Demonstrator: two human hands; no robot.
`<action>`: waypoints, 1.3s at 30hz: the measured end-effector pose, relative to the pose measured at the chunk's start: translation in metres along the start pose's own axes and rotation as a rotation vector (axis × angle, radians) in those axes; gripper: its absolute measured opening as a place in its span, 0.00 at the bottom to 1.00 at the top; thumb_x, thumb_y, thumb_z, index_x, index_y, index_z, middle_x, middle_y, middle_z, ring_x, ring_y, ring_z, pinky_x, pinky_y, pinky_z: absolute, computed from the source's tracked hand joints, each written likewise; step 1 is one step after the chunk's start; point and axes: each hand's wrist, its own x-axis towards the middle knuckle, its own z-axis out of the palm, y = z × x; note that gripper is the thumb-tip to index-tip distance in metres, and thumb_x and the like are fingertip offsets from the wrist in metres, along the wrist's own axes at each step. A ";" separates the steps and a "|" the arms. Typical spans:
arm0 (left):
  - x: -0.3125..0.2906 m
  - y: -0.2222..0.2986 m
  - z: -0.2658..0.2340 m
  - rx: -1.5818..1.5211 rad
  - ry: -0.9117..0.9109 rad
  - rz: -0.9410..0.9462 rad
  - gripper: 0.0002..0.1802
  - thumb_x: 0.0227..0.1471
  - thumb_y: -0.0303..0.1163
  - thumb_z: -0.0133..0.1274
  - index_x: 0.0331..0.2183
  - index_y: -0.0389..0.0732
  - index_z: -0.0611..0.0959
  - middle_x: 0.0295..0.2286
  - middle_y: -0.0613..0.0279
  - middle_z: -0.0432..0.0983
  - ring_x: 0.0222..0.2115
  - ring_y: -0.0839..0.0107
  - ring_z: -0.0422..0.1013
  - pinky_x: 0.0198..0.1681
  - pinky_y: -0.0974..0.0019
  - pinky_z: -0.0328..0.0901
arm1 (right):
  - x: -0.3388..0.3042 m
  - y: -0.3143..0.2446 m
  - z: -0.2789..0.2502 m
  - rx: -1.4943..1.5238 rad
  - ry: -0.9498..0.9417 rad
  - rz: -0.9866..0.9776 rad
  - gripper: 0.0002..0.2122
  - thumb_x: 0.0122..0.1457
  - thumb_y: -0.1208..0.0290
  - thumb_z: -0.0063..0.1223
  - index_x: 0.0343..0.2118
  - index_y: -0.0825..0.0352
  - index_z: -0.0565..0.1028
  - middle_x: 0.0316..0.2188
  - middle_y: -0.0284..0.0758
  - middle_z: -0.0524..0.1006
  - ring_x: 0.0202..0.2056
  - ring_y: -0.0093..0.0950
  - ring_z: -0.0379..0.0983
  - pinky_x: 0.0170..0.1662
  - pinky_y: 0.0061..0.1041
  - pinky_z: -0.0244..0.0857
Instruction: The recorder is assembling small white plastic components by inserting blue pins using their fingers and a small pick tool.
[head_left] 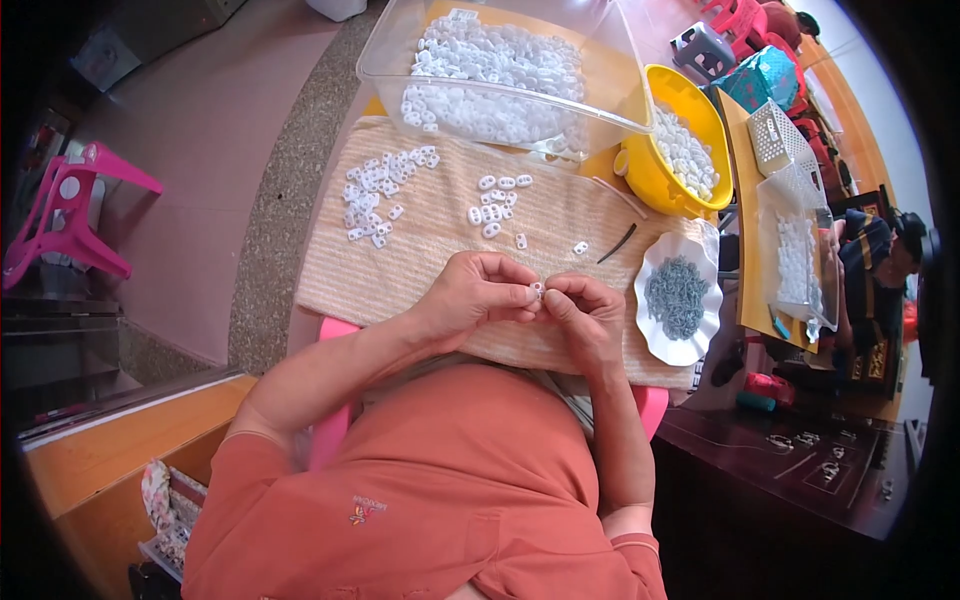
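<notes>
Close to my body, over the front of the towel-covered table (420, 262), both hands meet fingertip to fingertip. My left hand (478, 292) pinches a small white plastic piece with holes (537, 289) between thumb and forefinger. My right hand (588, 312) is closed at the other side of the same piece; anything smaller in its fingertips cannot be made out. Beyond the hands lie several similar oval white pieces (491, 213) in a small group. Further left spreads a looser heap of white pieces (372, 190). To the right, a white scalloped dish (652, 335) holds many small grey screws or pins (677, 298).
A clear plastic bin (380, 62) full of white pieces stands at the back. Beside it is a yellow bowl (655, 185) with more of them. A thin black strip (617, 243) lies near the dish. A pink stool (85, 215) stands far left; another person (868, 245) sits at right.
</notes>
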 end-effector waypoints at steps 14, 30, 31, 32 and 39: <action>-0.005 0.001 0.001 -0.009 0.030 0.011 0.08 0.48 0.22 0.58 0.34 0.33 0.80 0.29 0.59 0.78 0.31 0.72 0.75 0.36 0.71 0.73 | 0.003 -0.006 -0.001 -0.136 -0.028 0.042 0.05 0.56 0.80 0.54 0.35 0.73 0.76 0.31 0.35 0.78 0.32 0.22 0.76 0.36 0.18 0.71; -0.005 0.001 0.001 -0.029 0.087 0.006 0.08 0.48 0.21 0.57 0.34 0.32 0.78 0.29 0.57 0.77 0.30 0.70 0.75 0.36 0.69 0.73 | 0.124 -0.032 0.005 -1.240 -0.040 -0.537 0.10 0.54 0.74 0.53 0.39 0.67 0.77 0.31 0.39 0.76 0.33 0.37 0.75 0.36 0.31 0.66; -0.006 0.001 0.001 -0.032 0.092 0.007 0.08 0.48 0.21 0.57 0.34 0.32 0.78 0.29 0.57 0.77 0.30 0.70 0.75 0.36 0.69 0.73 | 0.126 -0.032 0.011 -1.342 -0.048 -0.506 0.10 0.55 0.72 0.52 0.39 0.65 0.77 0.33 0.39 0.76 0.34 0.39 0.74 0.38 0.33 0.66; -0.006 0.001 0.001 -0.032 0.095 0.009 0.08 0.48 0.21 0.57 0.34 0.32 0.78 0.29 0.56 0.77 0.30 0.70 0.75 0.36 0.69 0.73 | 0.127 -0.032 0.016 -1.445 -0.055 -0.473 0.10 0.55 0.71 0.51 0.40 0.64 0.77 0.35 0.39 0.76 0.36 0.41 0.74 0.39 0.36 0.66; -0.006 0.003 0.001 -0.032 0.076 0.012 0.09 0.49 0.21 0.57 0.35 0.31 0.78 0.29 0.56 0.77 0.30 0.70 0.75 0.36 0.69 0.73 | 0.131 -0.030 0.011 -1.403 -0.072 -0.501 0.09 0.54 0.71 0.52 0.37 0.65 0.79 0.36 0.39 0.76 0.36 0.40 0.74 0.40 0.33 0.67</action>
